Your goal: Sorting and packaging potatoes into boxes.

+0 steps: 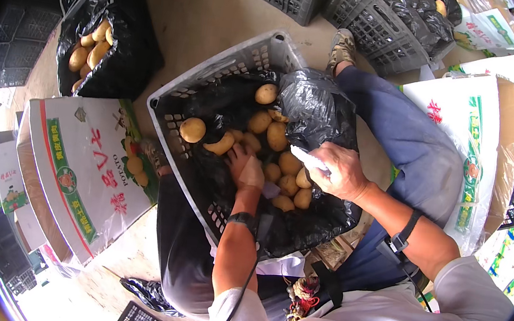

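A grey plastic crate [185,78] lined with a black plastic bag [318,105] stands between my legs, with potatoes [290,163] heaped inside. Down in the crate, my left hand [245,166] rests with spread fingers against potatoes at the middle of the heap; whether it grips one I cannot tell. My right hand [341,172] is above the crate's right side, closed around a white paper or cloth-like wad [309,159]. One potato [192,130] lies apart near the left wall, another [266,94] near the far side.
Printed white cardboard potato boxes [89,170] stand to the left, and more boxes [452,116] to the right. A black-bagged crate of potatoes [89,53] is at upper left. Further plastic crates [377,26] stand beyond my foot. A black plastic bag [147,290] lies on the floor.
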The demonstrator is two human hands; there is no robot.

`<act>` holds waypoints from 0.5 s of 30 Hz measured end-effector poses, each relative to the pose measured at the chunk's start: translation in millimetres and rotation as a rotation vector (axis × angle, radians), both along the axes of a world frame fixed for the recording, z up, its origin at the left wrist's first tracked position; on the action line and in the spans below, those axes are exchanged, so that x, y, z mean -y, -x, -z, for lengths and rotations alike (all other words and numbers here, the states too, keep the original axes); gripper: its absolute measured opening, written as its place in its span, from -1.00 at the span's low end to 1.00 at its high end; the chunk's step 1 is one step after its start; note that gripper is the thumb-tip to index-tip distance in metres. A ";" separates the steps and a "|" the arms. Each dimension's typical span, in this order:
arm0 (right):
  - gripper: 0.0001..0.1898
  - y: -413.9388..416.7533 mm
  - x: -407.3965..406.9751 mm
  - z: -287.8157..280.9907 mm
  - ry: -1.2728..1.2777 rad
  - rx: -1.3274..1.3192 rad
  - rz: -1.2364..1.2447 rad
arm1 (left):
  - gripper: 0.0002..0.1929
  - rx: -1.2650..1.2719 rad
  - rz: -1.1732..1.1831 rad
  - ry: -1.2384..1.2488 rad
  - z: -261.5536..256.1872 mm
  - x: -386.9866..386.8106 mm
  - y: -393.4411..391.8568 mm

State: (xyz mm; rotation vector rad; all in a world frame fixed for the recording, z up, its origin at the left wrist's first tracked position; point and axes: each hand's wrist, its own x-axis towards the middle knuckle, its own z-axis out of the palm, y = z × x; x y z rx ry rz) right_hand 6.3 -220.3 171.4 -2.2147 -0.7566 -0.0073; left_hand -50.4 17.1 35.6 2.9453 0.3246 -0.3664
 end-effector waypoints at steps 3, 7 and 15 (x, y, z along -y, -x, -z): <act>-0.82 1.3 -0.2 1.6 -0.053 -0.015 0.010 | -0.42 -0.105 -0.168 0.436 -25.1 -3.4 1.5; -0.85 3.0 -1.4 1.1 -0.057 -0.002 0.004 | -0.44 -0.171 -0.382 1.137 -57.1 -12.5 -6.9; -0.77 8.1 -13.3 -11.2 0.024 -0.100 -0.005 | -0.40 0.066 -0.639 2.205 -163.8 -4.7 49.5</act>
